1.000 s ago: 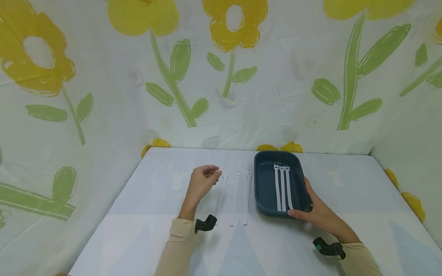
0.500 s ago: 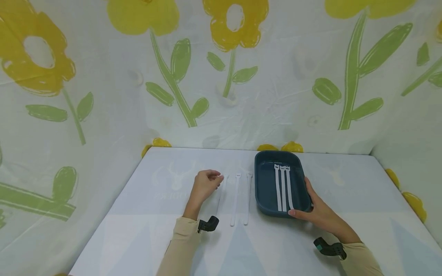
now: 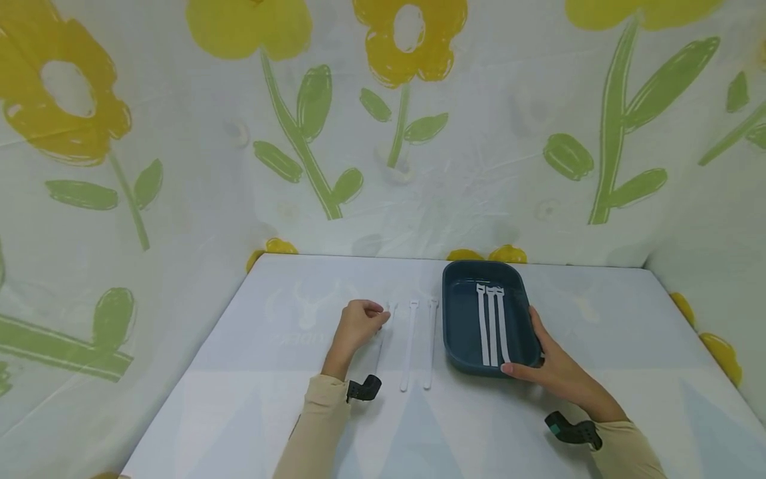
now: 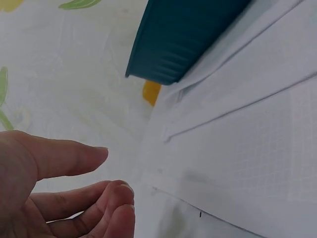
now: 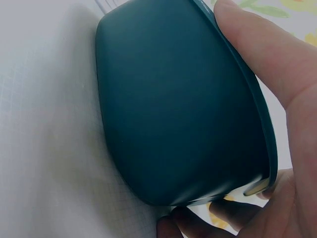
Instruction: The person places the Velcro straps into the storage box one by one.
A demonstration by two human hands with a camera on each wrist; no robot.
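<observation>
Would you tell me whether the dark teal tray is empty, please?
Not empty: three white cable ties lie side by side inside the tray.

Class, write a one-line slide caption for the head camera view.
Left hand near white straps on the table; right hand gripping a dark blue tray holding three more straps.

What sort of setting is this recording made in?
Probably a makeshift recording booth: flower-print sheeting forms the back and sides around a white table, and a black device is strapped to each wrist.
</observation>
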